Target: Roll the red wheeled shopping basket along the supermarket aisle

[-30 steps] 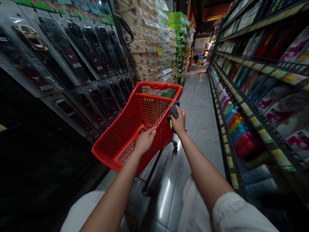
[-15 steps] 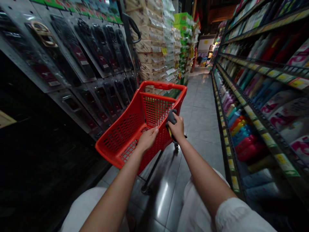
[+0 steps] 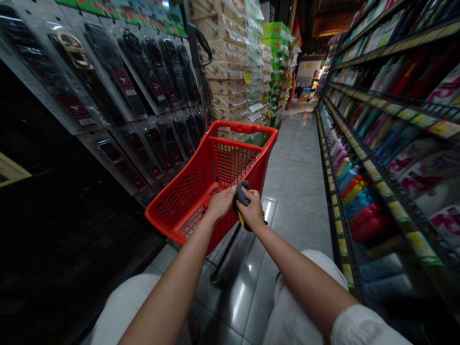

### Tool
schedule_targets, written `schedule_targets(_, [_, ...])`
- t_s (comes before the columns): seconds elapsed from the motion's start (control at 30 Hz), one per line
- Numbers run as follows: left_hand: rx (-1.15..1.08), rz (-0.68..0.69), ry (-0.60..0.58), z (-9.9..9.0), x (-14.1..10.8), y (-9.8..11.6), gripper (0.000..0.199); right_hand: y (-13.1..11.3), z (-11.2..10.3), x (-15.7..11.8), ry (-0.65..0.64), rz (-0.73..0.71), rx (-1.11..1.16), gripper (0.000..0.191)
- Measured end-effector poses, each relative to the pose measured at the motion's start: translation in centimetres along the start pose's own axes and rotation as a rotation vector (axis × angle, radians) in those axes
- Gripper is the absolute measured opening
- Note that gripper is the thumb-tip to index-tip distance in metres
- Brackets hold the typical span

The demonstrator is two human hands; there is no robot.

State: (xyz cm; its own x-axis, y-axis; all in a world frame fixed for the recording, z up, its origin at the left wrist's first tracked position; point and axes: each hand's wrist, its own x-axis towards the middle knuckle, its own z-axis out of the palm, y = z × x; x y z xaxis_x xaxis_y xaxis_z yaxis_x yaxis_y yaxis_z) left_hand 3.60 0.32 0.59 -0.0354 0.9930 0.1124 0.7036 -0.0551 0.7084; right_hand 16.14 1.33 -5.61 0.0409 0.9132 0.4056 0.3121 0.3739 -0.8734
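My right hand (image 3: pixel 252 210) is closed around a dark grey bundle (image 3: pixel 243 194) that looks like soft cloth, with yellow and black parts showing below the fingers. Close against it is my left hand (image 3: pixel 222 203), fingers stretched out together toward the bundle; its fingertips are partly hidden, and nothing shows held in it. Both hands are over the near side of a red plastic shopping cart (image 3: pixel 183 195) with grid walls. Inside the cart no goods show.
Packaged belts (image 3: pixel 125 76) hang on the left. Stacked wrapped packs (image 3: pixel 228 62) stand behind the cart. Shelves of bottles (image 3: pixel 362 201) line the right side. A grey tiled aisle (image 3: pixel 300 158) runs ahead between them. A cart wheel (image 3: pixel 214 279) rests near my feet.
My right hand has moved left and down with the grey bundle, away from the cart's far corner, and now meets my left hand. My left hand has barely shifted. The cart stays nearly in place.
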Motion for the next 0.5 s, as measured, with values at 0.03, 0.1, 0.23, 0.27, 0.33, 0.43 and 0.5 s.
schedule_targets(0.03, [-0.001,0.008,-0.008,-0.1,0.0,0.0,0.052,-0.1,0.1,-0.4,-0.014,-0.003,0.004,0.048])
schedule_targets(0.1, [-0.004,0.024,-0.018,-0.2,-0.1,0.1,0.053,-0.3,0.1,-0.9,-0.051,-0.011,0.015,0.047])
schedule_targets(0.23, [-0.004,0.027,-0.015,-0.2,-0.3,0.1,0.055,-0.6,-0.6,-0.8,-0.094,-0.029,0.005,0.047])
schedule_targets(0.27, [-0.004,0.018,-0.01,-0.2,-0.3,0.1,0.057,-0.7,-0.9,-0.7,-0.074,-0.03,-0.022,0.05])
schedule_targets(0.33, [-0.002,-0.005,0.004,-0.1,-0.2,0.1,0.059,-1.1,-1.5,-0.2,-0.051,-0.049,-0.118,0.057])
schedule_targets(0.43, [-0.003,-0.027,0.014,0.0,-0.2,0.0,0.06,-2.0,-2.5,0.7,-0.154,-0.14,-0.348,0.066])
schedule_targets(0.5, [-0.004,-0.018,0.009,0.0,-0.2,0.0,0.06,-2.4,-3.2,1.7,-0.22,-0.199,-0.505,0.068])
